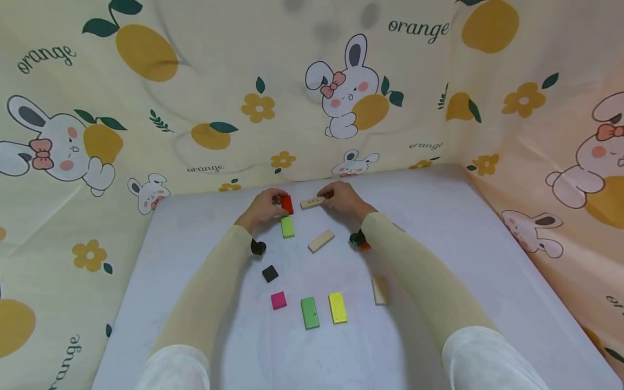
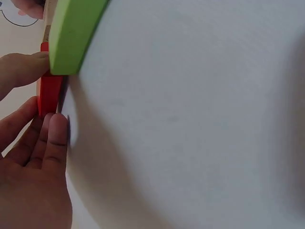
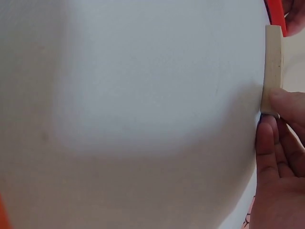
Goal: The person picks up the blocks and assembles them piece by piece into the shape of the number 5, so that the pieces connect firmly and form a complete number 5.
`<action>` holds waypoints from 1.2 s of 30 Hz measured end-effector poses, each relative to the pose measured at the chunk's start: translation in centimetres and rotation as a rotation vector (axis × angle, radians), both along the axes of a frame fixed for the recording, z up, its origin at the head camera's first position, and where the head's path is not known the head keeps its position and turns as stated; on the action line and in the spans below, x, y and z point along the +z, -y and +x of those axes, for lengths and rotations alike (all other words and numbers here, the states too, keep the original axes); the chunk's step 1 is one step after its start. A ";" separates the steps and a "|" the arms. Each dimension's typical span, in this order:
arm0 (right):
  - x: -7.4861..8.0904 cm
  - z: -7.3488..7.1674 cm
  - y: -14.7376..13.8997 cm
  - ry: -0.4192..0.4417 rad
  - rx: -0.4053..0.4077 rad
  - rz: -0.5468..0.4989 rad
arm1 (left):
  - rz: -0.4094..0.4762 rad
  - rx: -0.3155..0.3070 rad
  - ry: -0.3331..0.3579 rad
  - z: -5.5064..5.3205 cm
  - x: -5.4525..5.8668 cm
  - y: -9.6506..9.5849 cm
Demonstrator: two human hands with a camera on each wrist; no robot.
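Blocks of several colours spread over a white surface (image 1: 419, 346), between two forearms in beige sleeves (image 1: 209, 287). At the far side, near the patterned cloth (image 1: 195, 97), left hand (image 1: 265, 207) narrow, with a red block (image 1: 287, 204) pinched between thumb and fingers. Just beside the red block, on the near side, a lime-green block (image 1: 287, 227); cannot tell from the head view whether touching. To the right, across a small gap, a marked wooden block (image 1: 312, 202) with dark characters on the face toward the head camera, gripped at its right end between thumb and fingers of right hand (image 1: 345, 198), also narrow.

Nearer the person, between the two arms, a plain wooden block (image 1: 321, 241) lying aslant, well apart from both hands. Below the right wrist, an orange piece (image 1: 364, 246), mostly hidden. Farther down on the left, a black block (image 1: 270, 273), then a magenta block (image 1: 279, 300). Near the magenta block, a green block (image 1: 310, 313) and a yellow block (image 1: 338, 307) side by side, lengthwise toward the person, apart from each other. Beside the right forearm, partly in shadow, another wooden block (image 1: 381, 291).
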State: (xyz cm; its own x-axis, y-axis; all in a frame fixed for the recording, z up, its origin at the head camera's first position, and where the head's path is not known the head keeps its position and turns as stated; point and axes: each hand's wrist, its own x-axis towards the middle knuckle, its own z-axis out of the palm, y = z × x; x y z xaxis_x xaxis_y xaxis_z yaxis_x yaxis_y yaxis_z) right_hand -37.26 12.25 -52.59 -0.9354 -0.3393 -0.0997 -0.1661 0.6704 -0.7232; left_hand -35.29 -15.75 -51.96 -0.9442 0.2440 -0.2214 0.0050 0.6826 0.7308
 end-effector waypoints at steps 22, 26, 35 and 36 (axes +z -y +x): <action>0.3 0.9 -1.5 0.013 -0.031 0.026 | -0.081 -0.098 -0.003 1.2 0.5 -3.7; 0.3 0.6 -1.5 0.035 -0.037 0.016 | -0.079 -0.089 -0.011 0.9 0.2 -3.6; 0.7 0.4 -1.1 0.040 -0.027 0.027 | -0.051 -0.088 0.002 0.6 0.2 -3.7; 0.7 0.5 -1.0 0.042 -0.026 0.026 | -0.049 -0.087 0.004 0.6 0.2 -3.7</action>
State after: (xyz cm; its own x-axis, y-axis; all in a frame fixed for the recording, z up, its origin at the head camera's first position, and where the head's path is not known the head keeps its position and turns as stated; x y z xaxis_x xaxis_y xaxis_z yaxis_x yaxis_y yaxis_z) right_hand -36.78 13.28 -51.88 -0.9388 -0.3114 -0.1470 -0.1183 0.6927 -0.7114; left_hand -34.69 -12.08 -51.73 -0.9190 0.3139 -0.2387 0.0629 0.7143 0.6970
